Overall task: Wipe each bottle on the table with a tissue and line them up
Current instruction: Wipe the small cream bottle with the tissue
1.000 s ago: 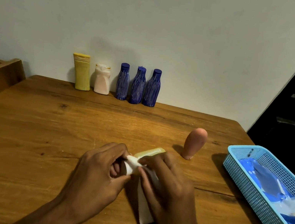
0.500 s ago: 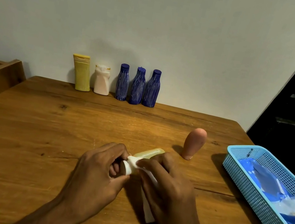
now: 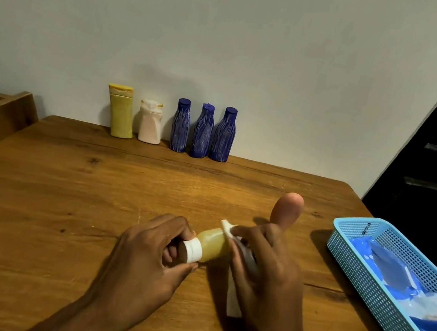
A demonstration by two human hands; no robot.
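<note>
Left hand [image 3: 150, 255] pinches white cap of yellow bottle [image 3: 212, 245]; right hand [image 3: 267, 266] grips tissue [image 3: 227, 226] against it. Pink bottle [image 3: 286, 210] at 1 o'clock on surface [image 3: 61, 197].

A blue mesh basket [image 3: 347, 254] holding a blue packet [image 3: 386, 260] sits at the table's right edge

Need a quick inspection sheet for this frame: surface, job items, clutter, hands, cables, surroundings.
Surface: wooden table, bare wood grain.
Job's things: small yellow bottle with white cap held sideways; tissue; five bottles upright in a row along the wall; pink bottle stands apart.
Clutter: blue basket holding a blue packet.
Hands: left hand grips the cap end; right hand holds the tissue on the bottle.
Cables: nothing seen.
Surroundings: plain wall, wooden furniture left, dark opening right.
</note>
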